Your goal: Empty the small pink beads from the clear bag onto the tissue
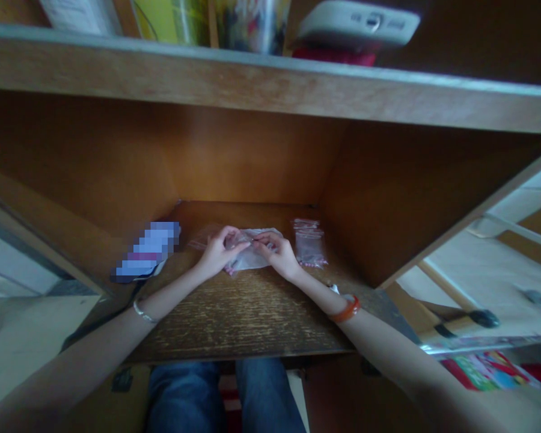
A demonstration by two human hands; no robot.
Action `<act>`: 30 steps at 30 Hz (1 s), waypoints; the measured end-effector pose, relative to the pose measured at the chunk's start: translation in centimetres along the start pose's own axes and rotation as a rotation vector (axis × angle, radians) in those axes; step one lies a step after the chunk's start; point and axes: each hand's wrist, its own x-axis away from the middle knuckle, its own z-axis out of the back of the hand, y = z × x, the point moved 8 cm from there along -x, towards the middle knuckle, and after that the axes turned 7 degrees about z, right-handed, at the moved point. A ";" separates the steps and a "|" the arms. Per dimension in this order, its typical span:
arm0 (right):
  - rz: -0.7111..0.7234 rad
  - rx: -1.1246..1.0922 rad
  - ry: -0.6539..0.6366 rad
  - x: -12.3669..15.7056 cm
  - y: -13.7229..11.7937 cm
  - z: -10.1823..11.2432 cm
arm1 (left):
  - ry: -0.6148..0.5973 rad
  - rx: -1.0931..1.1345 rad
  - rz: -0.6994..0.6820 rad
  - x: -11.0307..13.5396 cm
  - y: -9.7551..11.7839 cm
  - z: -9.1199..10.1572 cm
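Note:
My left hand (219, 254) is closed, its thumb and fingers pinching a small clear plastic bag (237, 243). From the right, my right hand (280, 257) pinches the same bag near its upper edge, fingertips close to those of the left. Pinkish bits (229, 270) show at the bag's lower end, partly hidden by my left hand. Under and behind the hands lies a whitish translucent plastic bag (256, 263). More clear plastic (201, 239) lies left of my left hand. Right of my right hand, small clear bags (309, 243) lie overlapped, with pink bead-like pieces along their bottoms.
The worn wooden desktop (234, 319) sits inside a cubby with wooden side walls. A blurred-out phone-like object (148, 252) lies at left. Overhead, a shelf edge (270, 90) runs across, carrying containers and a pale device (360, 24). My jeans-clad legs (184, 397) are below.

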 end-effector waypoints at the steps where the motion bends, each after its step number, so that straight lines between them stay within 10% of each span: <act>1: -0.010 -0.015 -0.014 0.0 0.1 -0.2 | -0.003 0.013 -0.003 0.0 0.1 0.0; 30: -0.039 -0.065 0.060 0.0 0.6 0.8 | -0.067 0.252 0.031 -0.1 0.1 -0.4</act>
